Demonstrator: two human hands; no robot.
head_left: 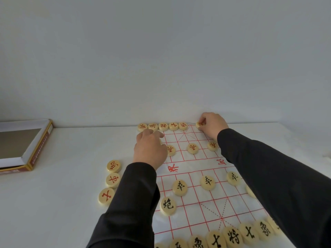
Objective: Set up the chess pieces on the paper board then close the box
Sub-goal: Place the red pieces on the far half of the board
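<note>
- The box lies open on the white tabletop, well to the left of the paper board; its inside shows only a flat grey bottom — nothing in it that can be seen.
- Just left of the paper board three red-lettered pieces lie in a column on the bare tabletop.
- The left hand rests over the board's far-left corner, fingers curled downward; whether it grips anything cannot be told.
- Along the board's far edge stands a row of five red pieces, touching side by side.
- Below that row three red soldier pieces sit on the board's grid, spaced apart.
- Nearer, past the board's middle band, three black soldier pieces and a black cannon piece sit on the grid.
- Along the board's near edge runs a curved row of black pieces.
- The right hand is at the board's far-right edge, thumb and fingers pinched on a red piece — tilted, at the level of the far row.
</note>
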